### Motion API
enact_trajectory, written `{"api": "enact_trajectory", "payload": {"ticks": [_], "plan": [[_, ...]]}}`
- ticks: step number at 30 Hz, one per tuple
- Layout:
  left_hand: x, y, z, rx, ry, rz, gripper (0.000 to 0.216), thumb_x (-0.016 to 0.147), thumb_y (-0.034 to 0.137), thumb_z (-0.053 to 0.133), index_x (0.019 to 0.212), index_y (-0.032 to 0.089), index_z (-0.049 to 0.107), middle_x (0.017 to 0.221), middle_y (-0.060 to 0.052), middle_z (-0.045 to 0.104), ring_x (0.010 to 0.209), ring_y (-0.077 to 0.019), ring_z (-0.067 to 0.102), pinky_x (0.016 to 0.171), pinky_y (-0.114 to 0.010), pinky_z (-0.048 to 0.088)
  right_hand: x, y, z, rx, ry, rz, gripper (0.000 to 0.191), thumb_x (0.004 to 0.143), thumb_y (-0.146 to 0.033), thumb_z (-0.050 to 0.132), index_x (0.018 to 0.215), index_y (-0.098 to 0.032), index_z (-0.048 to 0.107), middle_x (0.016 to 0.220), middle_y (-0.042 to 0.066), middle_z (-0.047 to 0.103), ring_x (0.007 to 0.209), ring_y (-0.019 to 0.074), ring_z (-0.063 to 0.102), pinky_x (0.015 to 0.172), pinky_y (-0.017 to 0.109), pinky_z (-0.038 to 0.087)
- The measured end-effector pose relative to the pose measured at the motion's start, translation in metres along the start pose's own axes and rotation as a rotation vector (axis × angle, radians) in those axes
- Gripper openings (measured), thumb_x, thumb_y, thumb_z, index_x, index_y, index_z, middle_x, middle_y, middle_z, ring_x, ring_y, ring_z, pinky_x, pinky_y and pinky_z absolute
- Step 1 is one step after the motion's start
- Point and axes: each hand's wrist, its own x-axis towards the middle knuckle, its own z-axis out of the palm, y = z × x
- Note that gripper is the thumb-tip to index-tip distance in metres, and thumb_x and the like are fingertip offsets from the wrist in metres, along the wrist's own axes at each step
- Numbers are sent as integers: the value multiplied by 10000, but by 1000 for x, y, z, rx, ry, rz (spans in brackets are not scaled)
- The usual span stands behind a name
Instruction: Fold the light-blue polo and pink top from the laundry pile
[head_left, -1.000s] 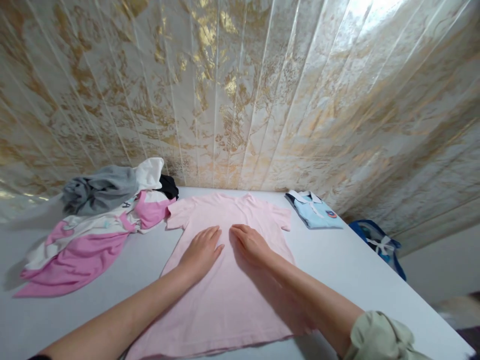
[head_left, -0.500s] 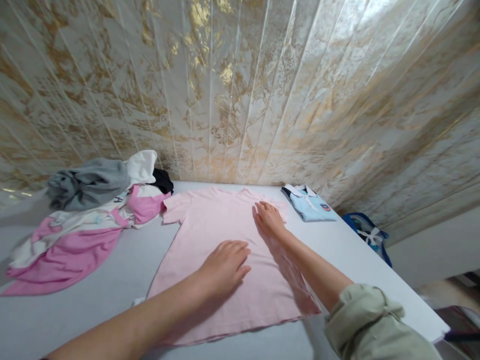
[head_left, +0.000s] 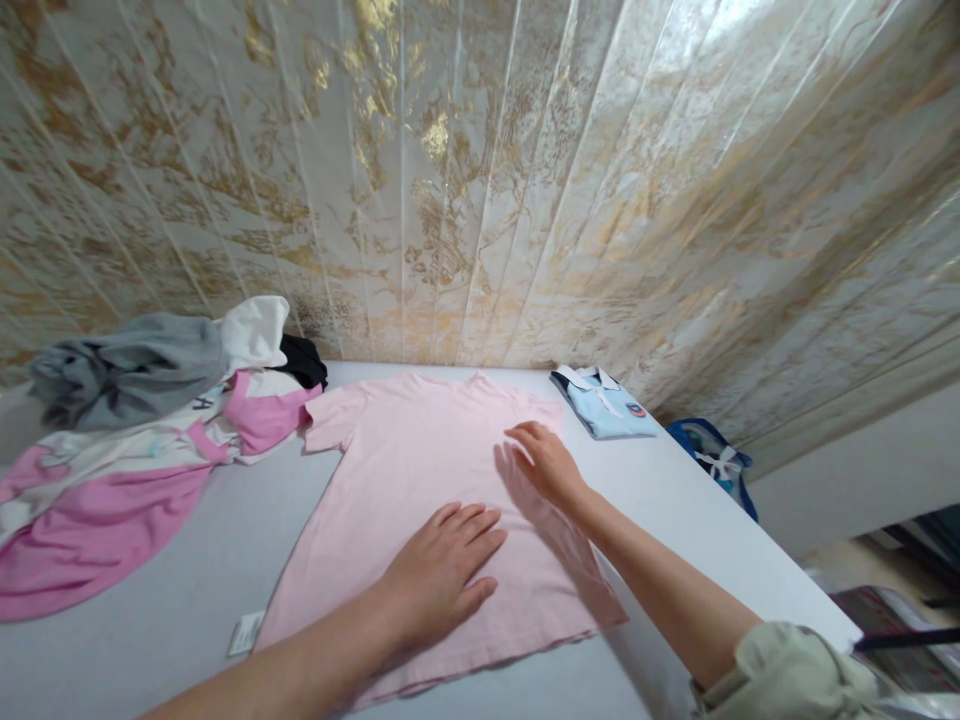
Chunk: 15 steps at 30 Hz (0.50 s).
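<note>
A pale pink T-shirt (head_left: 420, 470) lies spread on the white table, its collar toward the wall and its hem toward me. My left hand (head_left: 446, 570) rests palm down on the lower middle of the shirt, fingers stretched out. Over the shirt's right side is my right hand (head_left: 546, 462), fingers loosely bent and apart, with a shadow beneath it; it seems slightly lifted off the cloth. Neither hand grips anything. A small white label (head_left: 246, 634) sticks out at the shirt's left side. My right forearm covers part of the right edge.
Crumpled clothes lie at the left: a grey garment (head_left: 135, 365), a pink and white one (head_left: 112, 520) and a black one (head_left: 302, 360). A folded light blue shirt (head_left: 606, 405) lies at the back right. Past the table's right edge is a blue-trimmed bag (head_left: 716, 460).
My right hand has come back a little toward me and up from the cloth. My left hand has flattened with fingers more spread. The view has shifted slightly right.
</note>
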Motion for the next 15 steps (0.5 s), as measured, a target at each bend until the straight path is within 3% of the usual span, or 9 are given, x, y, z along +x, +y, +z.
{"api": "enact_trajectory", "payload": {"ticks": [3,9,13,15], "plan": [[0,-2,1,16,-1,7,476,916,399,498,1384,338,439,1543,-12,340,1417,-240,290,1165,-468,198,-22,-11,-2,70,-109,-201,293,915,-192,497,1163,-267,635,1081,53,625,909,166,577,811,281,444],[1,-3,3,16,-15,5,464,917,411,498,1377,375,443,1544,4,339,1417,-242,290,1161,-475,197,-48,14,-16,-123,14,127,288,905,-149,469,1108,-228,656,1078,95,628,948,230,567,818,361,451],[1,-6,7,21,18,28,457,927,431,470,1379,370,447,1547,5,333,1416,-236,290,1168,-460,177,-69,-3,-17,2,-43,-36,312,909,-190,496,1196,-251,600,1168,73,611,1019,201,569,878,339,450],[2,-7,8,30,17,30,453,927,435,468,1374,363,455,1543,1,340,1416,-235,291,1166,-456,178,-79,-6,-17,-3,-63,-12,322,910,-161,469,1192,-249,599,1174,70,613,1036,197,569,902,344,443]]}}
